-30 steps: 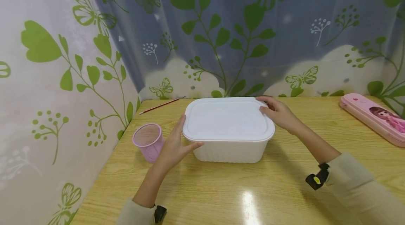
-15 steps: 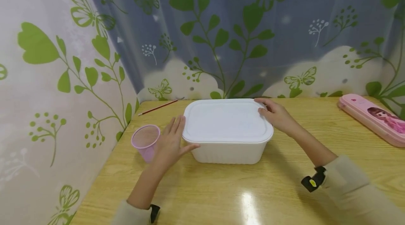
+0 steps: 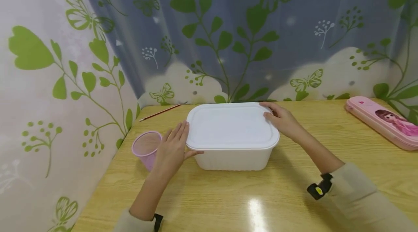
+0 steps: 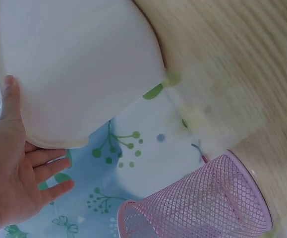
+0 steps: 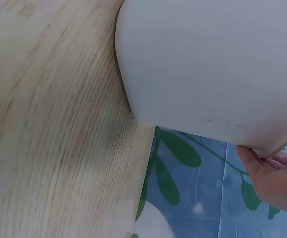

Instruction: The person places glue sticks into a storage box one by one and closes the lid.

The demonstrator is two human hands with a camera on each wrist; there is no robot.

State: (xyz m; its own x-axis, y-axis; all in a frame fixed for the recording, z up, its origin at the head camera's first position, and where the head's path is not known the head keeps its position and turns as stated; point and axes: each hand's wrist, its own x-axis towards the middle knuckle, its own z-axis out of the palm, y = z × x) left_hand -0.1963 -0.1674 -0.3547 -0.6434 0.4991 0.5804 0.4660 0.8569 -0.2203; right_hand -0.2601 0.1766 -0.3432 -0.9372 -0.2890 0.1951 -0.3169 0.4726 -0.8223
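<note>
A white plastic storage box (image 3: 233, 160) stands on the wooden table with its white lid (image 3: 232, 125) on top. My left hand (image 3: 171, 150) lies against the lid's left side, fingers straight. Its thumb reaches along the front just under the rim; the left wrist view shows the thumb (image 4: 11, 99) against the box side and the fingers spread past the edge. At the far right corner, my right hand (image 3: 284, 121) pinches the lid's rim between thumb and fingers. The right wrist view shows the fingers of my right hand (image 5: 277, 181) at that corner, partly cut off.
A pink mesh pen cup (image 3: 147, 148) stands just left of my left hand. Behind it lies a thin red pencil (image 3: 160, 112). A pink pencil case (image 3: 382, 121) rests at the right. A patterned curtain (image 3: 209, 43) hangs along the table's back edge.
My left hand has turned flatter against the lid's left side, its fingers now more spread in view. The right hand keeps its place at the corner. The view has shifted slightly.
</note>
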